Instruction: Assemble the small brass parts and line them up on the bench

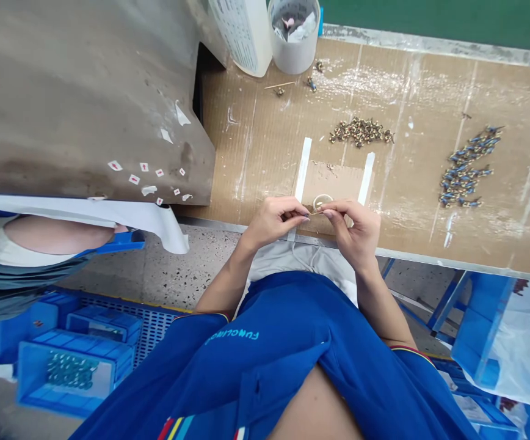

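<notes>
My left hand [276, 219] and my right hand [354, 229] meet at the near edge of the cardboard-covered workbench [430, 183]. Both pinch a tiny brass-coloured part [316, 212] between thumb and fingertips, fingers curled closed. Just beyond the fingertips lies a small roll of clear tape [322, 201] on a taped-down cardboard patch [333, 180]. A heap of small brass parts [360, 131] lies farther back. A second heap of parts with blue ends [467, 168] lies to the right.
A white cup [294, 33] and a white container [242, 33] stand at the bench's back. A grey machine surface [86, 98] with white stickers fills the left. Another person's arm [54, 235] shows at left. Blue crates [70, 366] sit on the floor.
</notes>
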